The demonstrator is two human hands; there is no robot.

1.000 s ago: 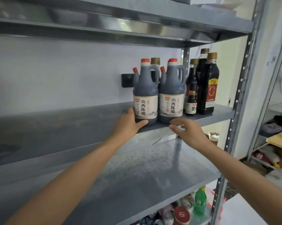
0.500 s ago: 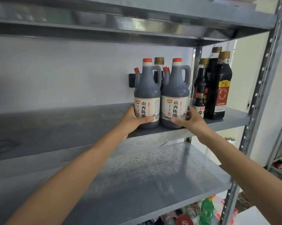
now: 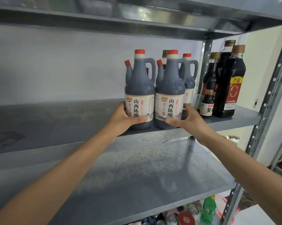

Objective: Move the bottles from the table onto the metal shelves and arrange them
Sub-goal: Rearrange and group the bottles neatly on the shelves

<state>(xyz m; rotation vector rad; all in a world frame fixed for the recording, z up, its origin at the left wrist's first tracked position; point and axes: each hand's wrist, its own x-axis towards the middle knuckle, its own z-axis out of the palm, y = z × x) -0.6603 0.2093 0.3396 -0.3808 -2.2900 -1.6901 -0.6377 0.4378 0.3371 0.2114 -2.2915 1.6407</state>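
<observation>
Head view. Two dark vinegar jugs with red caps stand upright, side by side and touching, at the front edge of the middle shelf (image 3: 55,120). Our left hand (image 3: 125,118) is wrapped round the base of the left jug (image 3: 139,88), thumb across its label. Our right hand (image 3: 187,118) is wrapped round the base of the right jug (image 3: 169,88), thumb on its front. Both jug bottoms appear to sit on the shelf. A third jug (image 3: 190,73) stands just behind. Dark glass bottles (image 3: 231,82) stand to the right, near the post. Under the lower shelf (image 3: 137,176) we note a green bottle (image 3: 207,208) and cans (image 3: 171,217).
</observation>
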